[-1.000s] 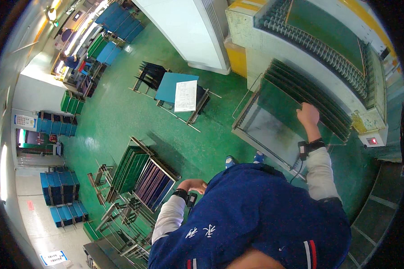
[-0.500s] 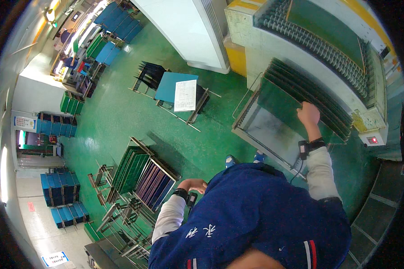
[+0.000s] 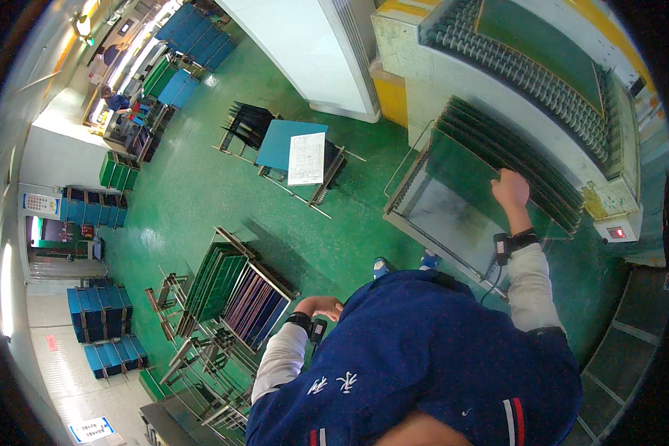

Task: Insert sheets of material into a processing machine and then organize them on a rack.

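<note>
My right hand (image 3: pixel 511 190) is closed on the upper edge of a dark green, translucent panel (image 3: pixel 462 165). That panel leans at the front of a row of similar upright panels (image 3: pixel 507 141) in a slotted metal rack (image 3: pixel 438 244) on my right. My left hand (image 3: pixel 320 306) hangs beside my navy jacket at the waist, nearest to a rack of dark panels (image 3: pixel 256 305) on the left. Its fingertips are partly hidden by the jacket, and nothing shows in it. Each wrist wears a dark strap with a small device.
A roller conveyor machine (image 3: pixel 524 85) carrying another green panel stands behind the rack. Ahead, a low cart bears a blue board (image 3: pixel 279 145) and a paper sheet (image 3: pixel 307 158). Metal rack frames (image 3: pixel 208 372) stand at lower left. A person (image 3: pixel 117 100) works far left.
My hands and the panels stay practically in place. Far off, the person at the workbench has shifted slightly.
</note>
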`<state>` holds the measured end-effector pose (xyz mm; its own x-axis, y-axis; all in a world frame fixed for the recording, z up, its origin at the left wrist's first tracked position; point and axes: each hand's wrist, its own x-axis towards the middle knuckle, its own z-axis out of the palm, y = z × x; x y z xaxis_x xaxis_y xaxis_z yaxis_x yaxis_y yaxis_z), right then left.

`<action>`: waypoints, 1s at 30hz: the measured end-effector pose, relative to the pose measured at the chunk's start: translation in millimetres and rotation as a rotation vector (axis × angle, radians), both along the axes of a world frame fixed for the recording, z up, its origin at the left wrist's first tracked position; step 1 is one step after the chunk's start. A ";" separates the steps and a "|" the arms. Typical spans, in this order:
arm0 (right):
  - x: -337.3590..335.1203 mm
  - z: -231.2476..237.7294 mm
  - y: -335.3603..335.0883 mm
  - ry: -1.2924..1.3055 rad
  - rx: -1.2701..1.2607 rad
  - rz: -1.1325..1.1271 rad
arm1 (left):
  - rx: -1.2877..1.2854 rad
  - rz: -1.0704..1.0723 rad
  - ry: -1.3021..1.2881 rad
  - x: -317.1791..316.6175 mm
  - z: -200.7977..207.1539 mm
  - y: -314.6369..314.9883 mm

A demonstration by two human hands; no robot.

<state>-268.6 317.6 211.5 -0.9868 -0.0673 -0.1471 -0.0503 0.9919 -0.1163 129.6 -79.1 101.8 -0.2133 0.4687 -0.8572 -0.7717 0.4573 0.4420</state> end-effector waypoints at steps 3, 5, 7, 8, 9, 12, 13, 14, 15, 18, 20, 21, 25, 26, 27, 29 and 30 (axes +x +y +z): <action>0.0 -0.1 0.0 0.018 -0.012 0.005 | 0.032 0.025 -0.011 3.9 -7.9 -0.6; -0.9 -1.8 0.6 0.023 0.020 0.028 | 0.022 0.019 -0.010 3.2 -6.1 -0.2; -1.6 -2.7 1.4 0.015 0.021 0.024 | 0.011 0.011 -0.010 -1.7 2.3 1.8; -2.0 -3.0 1.6 0.007 0.021 0.022 | 0.004 -0.006 -0.015 -6.3 11.2 4.2; -2.6 -4.3 2.2 0.007 0.021 0.021 | -0.004 -0.022 -0.020 -8.9 15.7 5.5; -3.6 -6.2 2.1 0.018 0.021 0.019 | -0.033 -0.050 0.016 -5.9 10.0 4.7; -3.4 -5.0 1.4 0.011 0.012 0.012 | -0.034 -0.048 0.016 -3.7 7.2 4.4; -3.1 -4.3 1.4 0.003 0.005 0.005 | -0.029 -0.030 0.018 -2.2 5.1 4.2; -3.2 -4.4 1.6 0.003 0.005 0.005 | -0.025 -0.011 0.021 -1.2 3.8 4.1; -3.4 -5.1 2.2 -0.007 0.020 0.011 | -0.018 -0.003 0.019 -2.0 5.4 4.4; -3.1 -5.3 2.3 0.003 0.016 0.006 | -0.007 0.000 0.014 -2.2 5.5 4.7; -3.0 -5.4 2.4 0.003 0.016 0.006 | 0.004 0.005 0.009 -2.1 5.6 4.9; -3.2 -5.0 2.2 -0.005 0.026 0.014 | -0.003 0.024 0.001 -3.3 10.5 6.2; -3.1 -5.0 2.1 -0.009 0.031 0.010 | -0.014 0.017 -0.002 -4.3 12.5 6.9; -3.0 -5.8 2.5 -0.008 0.031 0.011 | -0.026 0.010 -0.006 -4.8 13.5 7.4; -2.6 -7.8 3.7 0.016 0.003 0.012 | -0.001 0.040 0.020 -1.2 13.2 8.1; -2.2 -7.4 3.7 0.016 0.002 0.013 | 0.023 0.070 0.045 0.2 13.3 8.4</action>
<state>-270.8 321.3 204.1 -0.9882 -0.0795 -0.1311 -0.0647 0.9915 -0.1131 129.8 -70.7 115.1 -0.2846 0.4708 -0.8351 -0.7803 0.3922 0.4871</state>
